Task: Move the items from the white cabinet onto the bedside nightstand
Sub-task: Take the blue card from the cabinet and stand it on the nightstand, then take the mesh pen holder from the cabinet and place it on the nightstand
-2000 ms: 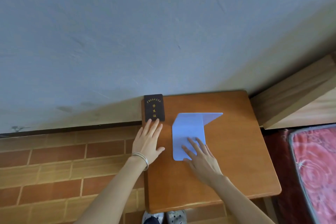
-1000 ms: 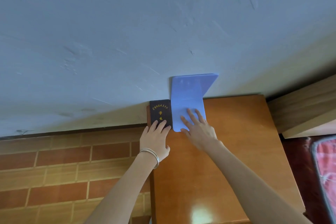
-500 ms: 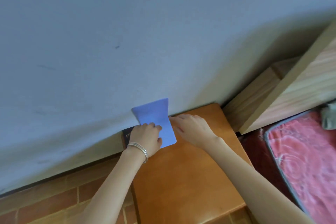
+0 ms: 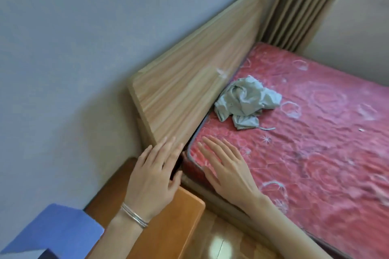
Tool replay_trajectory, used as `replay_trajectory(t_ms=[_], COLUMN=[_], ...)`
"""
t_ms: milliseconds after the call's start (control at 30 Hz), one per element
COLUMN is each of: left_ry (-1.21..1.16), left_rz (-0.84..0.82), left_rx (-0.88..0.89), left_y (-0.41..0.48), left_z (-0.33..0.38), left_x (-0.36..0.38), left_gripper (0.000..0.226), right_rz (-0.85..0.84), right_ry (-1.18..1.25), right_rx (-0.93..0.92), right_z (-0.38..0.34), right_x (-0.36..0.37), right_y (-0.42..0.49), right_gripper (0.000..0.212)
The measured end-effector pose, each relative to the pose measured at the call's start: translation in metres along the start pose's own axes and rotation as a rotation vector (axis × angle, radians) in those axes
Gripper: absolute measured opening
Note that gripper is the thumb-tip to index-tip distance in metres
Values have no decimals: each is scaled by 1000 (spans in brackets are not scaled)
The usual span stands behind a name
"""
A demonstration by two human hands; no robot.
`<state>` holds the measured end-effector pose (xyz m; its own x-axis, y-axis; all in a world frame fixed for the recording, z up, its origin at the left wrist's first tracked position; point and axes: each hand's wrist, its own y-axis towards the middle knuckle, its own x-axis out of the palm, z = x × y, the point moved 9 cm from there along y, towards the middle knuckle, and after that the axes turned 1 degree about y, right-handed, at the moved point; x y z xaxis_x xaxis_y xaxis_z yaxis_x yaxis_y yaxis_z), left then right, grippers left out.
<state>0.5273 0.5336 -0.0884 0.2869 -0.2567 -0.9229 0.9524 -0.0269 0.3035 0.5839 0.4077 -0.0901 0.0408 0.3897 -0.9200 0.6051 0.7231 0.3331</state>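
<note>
The blue folded stand point(image 4: 52, 231) rests at the bottom left against the wall, on the orange-brown wooden nightstand point(image 4: 166, 235). My left hand point(image 4: 154, 176), with thin bangles at the wrist, hovers above the nightstand's right part, fingers spread and holding nothing. My right hand point(image 4: 226, 166) is in the air over the edge of the bed, fingers apart and empty. The dark booklet is out of view, and so is the white cabinet.
A light wooden headboard point(image 4: 189, 78) runs along the grey wall. The red patterned mattress point(image 4: 315, 136) fills the right side, with a crumpled pale green cloth point(image 4: 246, 101) near the headboard. Brown curtains point(image 4: 299, 4) hang at the top right.
Both hands have let go of the blue stand and lifted off the nightstand toward the right. The view has swung right onto the bed; the booklet has left the frame.
</note>
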Motion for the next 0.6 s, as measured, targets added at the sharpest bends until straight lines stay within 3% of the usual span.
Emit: replay_trajectory(t_ms=[300,600], left_ry=[-70,-191], left_rz=[-171,-224], left_rx=[440,962], left_y=[24,-55], left_z=[204,415], left_x=[1,-52], left_gripper=[59,56], right_rz=[-73,-11], right_ry=[-240,-415], right_rx=[493,920], right_z=[56,-17], right_x=[-137,-277], right_y=[-181,-391], right_gripper=[55,53])
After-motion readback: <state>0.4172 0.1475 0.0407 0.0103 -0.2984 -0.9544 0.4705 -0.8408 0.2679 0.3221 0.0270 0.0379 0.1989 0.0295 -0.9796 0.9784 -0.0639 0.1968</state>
